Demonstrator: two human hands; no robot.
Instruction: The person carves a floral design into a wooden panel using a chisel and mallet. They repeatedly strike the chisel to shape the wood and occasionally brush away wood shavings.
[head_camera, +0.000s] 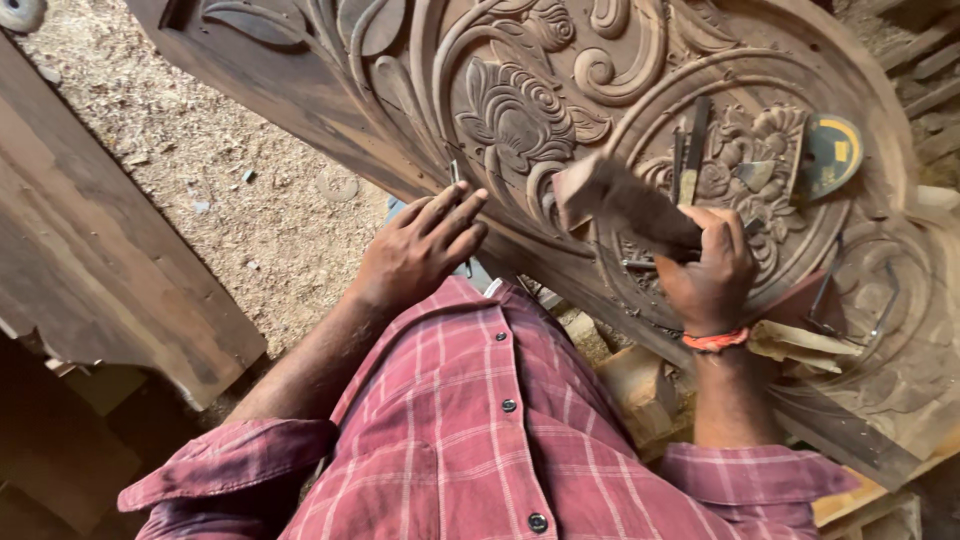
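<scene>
Left hand (420, 250) grips a slim metal chisel (457, 180) against the dark carved wooden panel (520, 110); right hand (712, 270) clenches a blocky wooden mallet (620, 205), poised above for striking.

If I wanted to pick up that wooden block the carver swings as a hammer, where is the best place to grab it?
Grip the wooden mallet at its narrower near end, where the right hand wraps it now, coming from the carver's side. The block widens toward its far end, which points at the carved panel, so the heavy striking part stays free. The left hand steadies a thin chisel near the flower carving.
</scene>
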